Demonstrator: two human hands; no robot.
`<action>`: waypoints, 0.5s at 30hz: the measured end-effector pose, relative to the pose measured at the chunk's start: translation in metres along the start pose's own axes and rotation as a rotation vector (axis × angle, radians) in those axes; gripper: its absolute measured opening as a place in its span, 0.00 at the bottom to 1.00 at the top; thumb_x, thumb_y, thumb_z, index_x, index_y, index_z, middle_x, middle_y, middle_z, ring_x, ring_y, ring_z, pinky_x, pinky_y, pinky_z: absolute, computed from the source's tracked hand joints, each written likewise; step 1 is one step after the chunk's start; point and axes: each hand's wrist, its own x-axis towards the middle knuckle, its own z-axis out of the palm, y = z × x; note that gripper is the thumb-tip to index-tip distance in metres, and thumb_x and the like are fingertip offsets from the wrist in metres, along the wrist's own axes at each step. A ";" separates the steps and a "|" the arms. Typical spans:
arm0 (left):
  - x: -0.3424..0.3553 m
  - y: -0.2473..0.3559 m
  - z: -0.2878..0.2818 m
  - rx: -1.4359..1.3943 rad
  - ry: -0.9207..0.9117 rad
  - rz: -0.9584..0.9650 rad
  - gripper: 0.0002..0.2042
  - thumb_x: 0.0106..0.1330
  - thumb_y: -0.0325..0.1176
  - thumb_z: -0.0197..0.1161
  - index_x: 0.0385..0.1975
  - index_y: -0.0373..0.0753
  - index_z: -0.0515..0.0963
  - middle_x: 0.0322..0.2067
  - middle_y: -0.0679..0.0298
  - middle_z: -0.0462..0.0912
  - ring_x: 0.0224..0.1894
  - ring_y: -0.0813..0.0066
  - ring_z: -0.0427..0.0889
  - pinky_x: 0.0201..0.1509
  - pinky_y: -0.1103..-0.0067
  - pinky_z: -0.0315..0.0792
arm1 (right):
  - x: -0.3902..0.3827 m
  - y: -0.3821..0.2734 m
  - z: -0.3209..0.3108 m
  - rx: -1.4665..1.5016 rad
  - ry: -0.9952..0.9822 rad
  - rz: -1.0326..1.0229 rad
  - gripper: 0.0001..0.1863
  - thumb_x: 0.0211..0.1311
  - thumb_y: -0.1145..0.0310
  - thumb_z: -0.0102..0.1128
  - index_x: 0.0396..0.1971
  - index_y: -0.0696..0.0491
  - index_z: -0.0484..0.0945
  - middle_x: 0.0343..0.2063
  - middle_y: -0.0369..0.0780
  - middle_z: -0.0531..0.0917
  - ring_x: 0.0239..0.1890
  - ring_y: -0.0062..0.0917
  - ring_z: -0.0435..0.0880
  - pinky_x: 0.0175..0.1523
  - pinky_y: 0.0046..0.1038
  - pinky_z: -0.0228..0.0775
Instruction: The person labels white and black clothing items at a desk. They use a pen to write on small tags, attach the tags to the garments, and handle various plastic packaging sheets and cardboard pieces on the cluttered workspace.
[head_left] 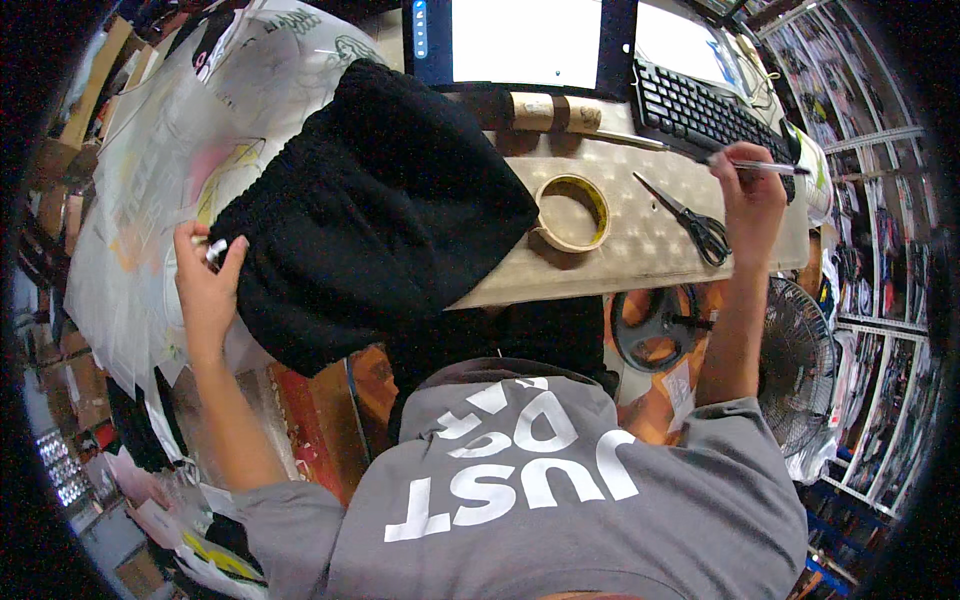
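A pair of black shorts (380,200) with a gathered elastic waistband lies across the left part of the table. My left hand (205,285) pinches the shorts at the left end of the waistband, thumb on the cloth. A small white piece (216,250) shows between thumb and fingers; I cannot make out what it is. On the right, my right hand (752,200) is raised over the table near the keyboard, its fingers closed around a slim pen (770,167) that points right.
A tape roll (572,213) and black-handled scissors (690,222) lie on the padded tabletop (640,260). Behind are a cardboard tube (555,112), a screen (525,45) and a black keyboard (700,105). Clear plastic bags (140,220) heap up left; a fan (795,365) stands right.
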 end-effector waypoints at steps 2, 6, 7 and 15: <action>-0.023 0.006 0.008 -0.205 -0.009 -0.057 0.20 0.59 0.26 0.64 0.48 0.38 0.63 0.34 0.57 0.79 0.33 0.78 0.76 0.35 0.82 0.69 | -0.015 -0.054 0.038 0.324 -0.057 -0.055 0.10 0.56 0.79 0.55 0.39 0.58 0.78 0.34 0.39 0.83 0.33 0.20 0.81 0.40 0.19 0.73; -0.054 0.030 0.026 -0.576 -0.090 -0.028 0.25 0.58 0.22 0.64 0.55 0.38 0.63 0.37 0.57 0.79 0.38 0.76 0.77 0.43 0.84 0.72 | -0.051 -0.149 0.126 0.661 -0.491 -0.287 0.12 0.57 0.70 0.52 0.37 0.59 0.79 0.35 0.44 0.82 0.35 0.25 0.82 0.42 0.27 0.75; -0.056 0.026 0.031 -0.624 -0.097 -0.040 0.25 0.57 0.22 0.65 0.54 0.38 0.64 0.37 0.57 0.79 0.38 0.76 0.77 0.42 0.84 0.72 | -0.056 -0.168 0.157 0.789 -0.486 -0.369 0.08 0.56 0.70 0.58 0.33 0.58 0.80 0.32 0.42 0.82 0.33 0.23 0.81 0.38 0.24 0.72; -0.058 0.007 0.046 -0.806 -0.041 -0.094 0.21 0.56 0.21 0.64 0.50 0.35 0.67 0.41 0.57 0.78 0.43 0.73 0.78 0.46 0.82 0.73 | -0.106 -0.200 0.287 1.238 -0.740 0.335 0.14 0.68 0.64 0.49 0.43 0.60 0.72 0.37 0.39 0.79 0.38 0.19 0.78 0.42 0.21 0.73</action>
